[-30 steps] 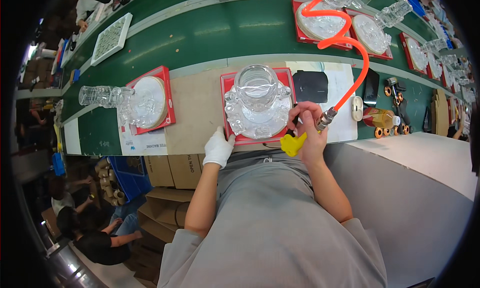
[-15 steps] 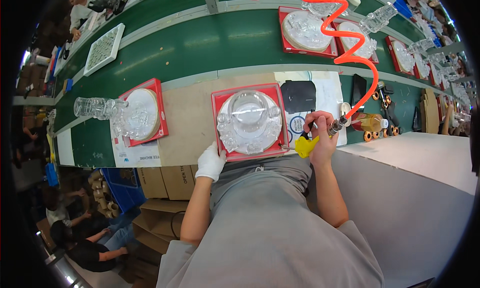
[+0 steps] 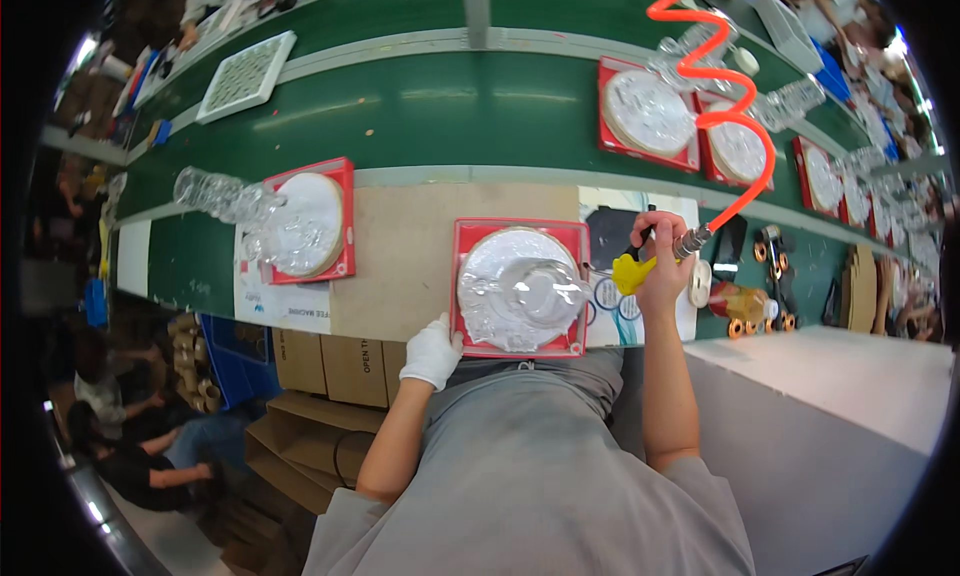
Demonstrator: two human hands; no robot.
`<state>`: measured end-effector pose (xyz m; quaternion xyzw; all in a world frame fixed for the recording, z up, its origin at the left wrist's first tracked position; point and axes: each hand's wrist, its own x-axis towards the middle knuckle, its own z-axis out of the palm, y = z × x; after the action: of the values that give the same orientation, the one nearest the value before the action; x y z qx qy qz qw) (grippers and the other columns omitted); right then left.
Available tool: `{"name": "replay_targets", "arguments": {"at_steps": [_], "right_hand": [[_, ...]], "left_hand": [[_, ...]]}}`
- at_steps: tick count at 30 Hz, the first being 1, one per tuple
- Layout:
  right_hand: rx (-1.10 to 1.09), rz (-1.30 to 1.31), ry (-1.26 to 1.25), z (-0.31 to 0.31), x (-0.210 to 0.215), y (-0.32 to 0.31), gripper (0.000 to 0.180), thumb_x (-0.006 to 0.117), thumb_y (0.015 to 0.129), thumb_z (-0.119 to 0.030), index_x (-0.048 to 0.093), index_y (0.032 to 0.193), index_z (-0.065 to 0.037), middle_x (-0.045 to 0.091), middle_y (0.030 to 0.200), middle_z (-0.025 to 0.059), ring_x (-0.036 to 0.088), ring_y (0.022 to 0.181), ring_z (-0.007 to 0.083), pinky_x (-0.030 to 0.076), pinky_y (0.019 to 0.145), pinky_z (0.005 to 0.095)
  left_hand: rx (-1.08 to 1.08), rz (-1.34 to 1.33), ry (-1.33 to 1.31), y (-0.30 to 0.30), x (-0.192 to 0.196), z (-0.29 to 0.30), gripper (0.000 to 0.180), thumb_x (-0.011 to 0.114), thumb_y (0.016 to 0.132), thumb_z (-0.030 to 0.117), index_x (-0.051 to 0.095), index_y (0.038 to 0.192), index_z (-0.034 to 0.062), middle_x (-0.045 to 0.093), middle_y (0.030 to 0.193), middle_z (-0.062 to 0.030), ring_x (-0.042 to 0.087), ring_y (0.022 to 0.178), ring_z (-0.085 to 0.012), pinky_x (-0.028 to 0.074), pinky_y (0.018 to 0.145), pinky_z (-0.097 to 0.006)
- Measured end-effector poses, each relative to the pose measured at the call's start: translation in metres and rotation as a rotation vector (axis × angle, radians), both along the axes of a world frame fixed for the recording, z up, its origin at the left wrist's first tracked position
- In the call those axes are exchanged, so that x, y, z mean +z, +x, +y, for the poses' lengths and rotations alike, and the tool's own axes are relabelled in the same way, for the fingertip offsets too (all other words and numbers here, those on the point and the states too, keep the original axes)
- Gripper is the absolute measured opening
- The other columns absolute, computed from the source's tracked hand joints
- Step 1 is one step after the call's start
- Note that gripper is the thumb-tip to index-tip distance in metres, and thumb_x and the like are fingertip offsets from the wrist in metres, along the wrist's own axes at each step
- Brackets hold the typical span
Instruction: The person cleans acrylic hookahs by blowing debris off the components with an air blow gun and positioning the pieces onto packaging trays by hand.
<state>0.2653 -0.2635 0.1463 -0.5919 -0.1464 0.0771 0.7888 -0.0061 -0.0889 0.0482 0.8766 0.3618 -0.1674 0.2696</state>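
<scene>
Green conveyor belting (image 3: 420, 116) curves across the upper part of the frame, with a tan workbench (image 3: 400, 266) running along its near edge and cardboard boxes (image 3: 330, 366) stacked below at lower left. At centre frame a red tray (image 3: 575, 238) lies on the bench, carrying a white disc with a clear glass piece (image 3: 525, 294) on top. The left hand (image 3: 432, 351), in a white glove, comes up from the lower edge on a bent bare forearm and rests against the tray's lower left corner, fingers curled at its rim; whether it actually clamps the tray is hard to tell. The right hand (image 3: 660, 266), bare, is raised just right of the tray, fist closed around a yellow-nosed air tool (image 3: 632, 273) fed by an orange coiled hose (image 3: 725, 106) climbing toward the upper right. More red trays (image 3: 340, 176) with glass pieces sit at left and along the belt at upper right.
</scene>
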Motion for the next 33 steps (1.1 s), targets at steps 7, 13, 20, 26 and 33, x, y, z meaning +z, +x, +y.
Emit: {"name": "replay_targets", "arguments": {"at_steps": [7,13,20,26,33], "right_hand": [[0.096,-0.008,0.034,0.059,-0.005,0.025,0.022,0.050,0.097,-0.019,0.056,0.086,-0.001,0.057,0.080,0.0071,0.051,0.070,0.0127,0.037,0.062,0.0248],[0.344,0.137,0.320,0.110,0.003,0.014,0.022,0.053,0.095,-0.022,0.055,0.091,0.000,0.058,0.088,0.0129,0.052,0.075,0.0181,0.040,0.066,0.0286],[0.104,-0.013,0.099,0.012,0.031,0.044,0.031,0.054,0.094,-0.028,0.056,0.107,0.000,0.060,0.110,0.0130,0.055,0.109,0.0213,0.045,0.082,0.0332],[-0.031,0.141,0.157,-0.071,-0.005,0.007,0.024,0.050,0.098,-0.022,0.057,0.102,0.001,0.058,0.107,0.0144,0.055,0.106,0.0217,0.045,0.078,0.0308],[-0.104,0.183,-0.002,-0.096,-0.034,-0.030,0.019,0.056,0.096,-0.021,0.059,0.099,-0.003,0.059,0.105,0.0106,0.057,0.107,0.0208,0.045,0.076,0.0294]], "left_hand": [[0.007,-0.065,0.001,-0.003,0.007,0.001,0.032,0.056,0.086,0.032,0.054,0.102,0.0033,0.065,0.092,-0.0222,0.064,0.082,-0.0405,0.051,0.074,-0.050],[-0.015,-0.095,0.028,-0.005,0.002,0.000,0.029,0.057,0.086,0.032,0.054,0.096,0.0045,0.065,0.088,-0.0195,0.064,0.079,-0.0389,0.051,0.071,-0.050],[-0.200,-0.741,0.164,-0.019,0.033,-0.006,0.017,0.070,0.078,0.025,0.063,0.079,0.0100,0.061,0.075,-0.0076,0.062,0.071,-0.0274,0.049,0.064,-0.040],[-0.605,-0.497,0.217,-0.009,-0.010,-0.028,0.022,0.066,0.079,0.033,0.063,0.085,0.0110,0.062,0.078,-0.0057,0.063,0.078,-0.0229,0.049,0.070,-0.038],[-0.592,-0.364,0.326,0.000,-0.015,-0.016,0.022,0.066,0.077,0.033,0.062,0.081,0.0117,0.060,0.072,-0.0047,0.063,0.068,-0.0223,0.050,0.057,-0.038]]}}
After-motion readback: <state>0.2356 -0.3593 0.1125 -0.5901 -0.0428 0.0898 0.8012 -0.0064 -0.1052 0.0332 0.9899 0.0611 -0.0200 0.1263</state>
